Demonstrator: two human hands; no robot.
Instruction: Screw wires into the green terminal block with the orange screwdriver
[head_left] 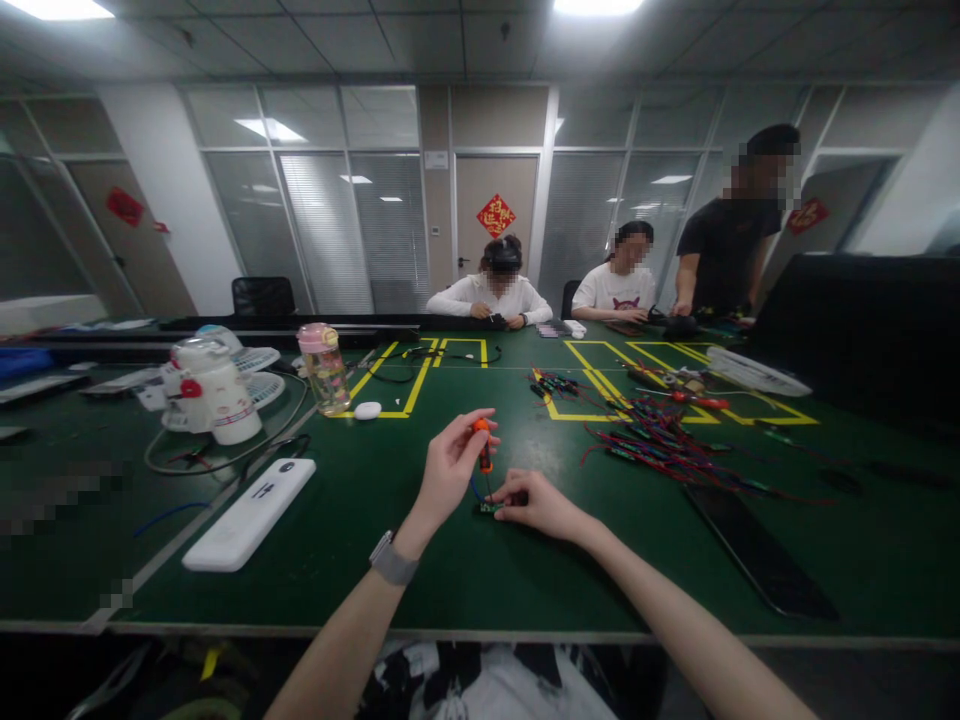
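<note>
My left hand (454, 458) is closed around the orange and black handle of a screwdriver (485, 450), which stands upright with its tip down. Its thin shaft meets a small green circuit board (489, 508) on the table. With fingers pinched, my right hand (541, 503) grips the right end of that board. A short blue wire (475, 488) rises from the board beside the screwdriver. Whether the tip sits in a screw is too small to make out.
To the right lie a heap of wired boards (667, 440) and a dark flat panel (757, 550). A white oblong case (251, 515), a pink-lidded bottle (322, 370) and a white jug (217, 390) stand left. Several people sit or stand across the green table (360, 590).
</note>
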